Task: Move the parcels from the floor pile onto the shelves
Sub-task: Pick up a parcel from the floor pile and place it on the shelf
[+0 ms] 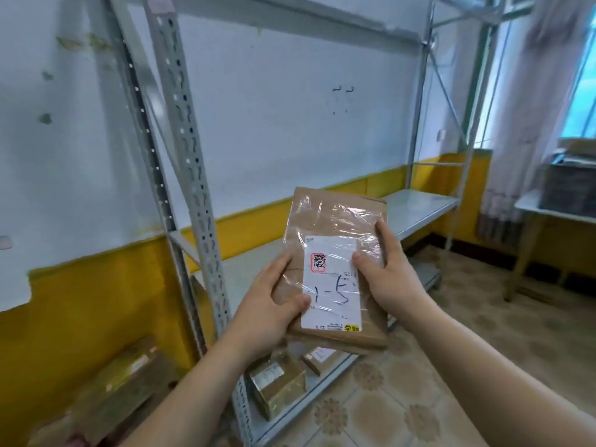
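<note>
A flat brown cardboard parcel [335, 221], wrapped in clear tape and bearing a white label [332, 285] with handwriting on it, was held in mid-air in front of the grey metal shelving unit [200, 195]. The left hand [271, 304] gripped its left edge with the thumb on the front, and the right hand [390, 269] clasped the right edge, fingers [385, 233] curled along the side. The grey middle shelf [416, 206] behind the parcel carried nothing that showed. On the lowest shelf [317, 387] sat a small taped brown box [277, 385] and another brown parcel [317, 354], so some seemed already shelved. More brown boxes [119, 385] lay at lower left, whether on floor or shelf unclear. The floor pile was out of view, so the amount left could not be judged.
</note>
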`<state>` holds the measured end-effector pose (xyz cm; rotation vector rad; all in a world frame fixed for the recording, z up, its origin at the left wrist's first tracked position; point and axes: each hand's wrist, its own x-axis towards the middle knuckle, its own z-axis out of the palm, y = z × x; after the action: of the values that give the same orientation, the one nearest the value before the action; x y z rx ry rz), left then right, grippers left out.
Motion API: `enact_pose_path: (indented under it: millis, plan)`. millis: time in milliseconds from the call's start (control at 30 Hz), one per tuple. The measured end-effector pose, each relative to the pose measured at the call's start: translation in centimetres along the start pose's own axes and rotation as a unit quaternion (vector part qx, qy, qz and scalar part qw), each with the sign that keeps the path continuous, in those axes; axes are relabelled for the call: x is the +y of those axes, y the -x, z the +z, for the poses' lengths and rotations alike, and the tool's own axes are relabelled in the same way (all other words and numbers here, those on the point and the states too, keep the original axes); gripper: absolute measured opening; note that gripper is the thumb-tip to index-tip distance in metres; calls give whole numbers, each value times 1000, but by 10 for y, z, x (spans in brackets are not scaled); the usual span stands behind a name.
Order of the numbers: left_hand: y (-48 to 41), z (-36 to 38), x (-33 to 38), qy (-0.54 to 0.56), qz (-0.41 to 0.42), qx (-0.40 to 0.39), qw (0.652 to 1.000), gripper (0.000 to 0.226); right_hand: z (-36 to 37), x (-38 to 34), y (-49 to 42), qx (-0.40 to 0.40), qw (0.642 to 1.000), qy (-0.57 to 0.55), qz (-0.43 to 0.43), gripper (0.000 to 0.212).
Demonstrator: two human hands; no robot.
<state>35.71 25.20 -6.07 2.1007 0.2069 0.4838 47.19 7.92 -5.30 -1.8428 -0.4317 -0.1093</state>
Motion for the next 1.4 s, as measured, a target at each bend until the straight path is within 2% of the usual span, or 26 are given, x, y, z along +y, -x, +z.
enact_pose_path:
  millis: [200,400,633,900,1200,1400]
  plan:
    - [-70,141,65,28,37,-86,995,73,-146,66,-52,56,996,38,59,71]
    - [-129,225,94,64,36,-131,989,71,-221,113,-107,86,990,56,96,70]
    - [-229,280,71,48,47,-148,987,71,-232,170,-197,102,986,58,123,70]
    - [-385,342,37,60,60,-177,981,70,-236,222,-335,120,978,80,152,72]
    - [-507,438,32,64,61,-243,966,69,-280,283,-439,148,967,81,192,70]
    - [-586,520,37,65,56,-249,965,69,-331,345,-519,145,968,40,201,73]
